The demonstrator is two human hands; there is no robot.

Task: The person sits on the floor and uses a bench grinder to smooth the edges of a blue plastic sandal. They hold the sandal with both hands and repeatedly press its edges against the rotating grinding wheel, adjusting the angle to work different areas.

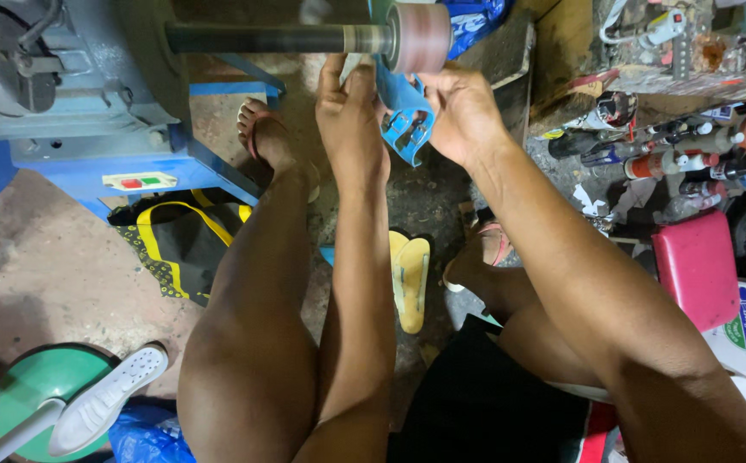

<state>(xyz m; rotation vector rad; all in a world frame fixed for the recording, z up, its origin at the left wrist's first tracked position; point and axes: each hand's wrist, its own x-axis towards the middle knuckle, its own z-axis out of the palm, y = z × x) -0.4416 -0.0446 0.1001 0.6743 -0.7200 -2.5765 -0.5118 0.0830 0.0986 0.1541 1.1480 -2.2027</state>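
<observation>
— While the sanding drum [420,36] sits just above, where is the blue sandal piece [403,116]?

— Between both hands: left hand [351,120] and right hand [458,111] each grasp it, fingers [338,73] clenched along its edges, its top touching the drum, above the floor [47,257].

There is one blue sandal piece [405,116], one sanding drum [420,36] and one yellow sole [410,283]. I count one white shoe sole [107,397] and one pink stool [697,267].
</observation>
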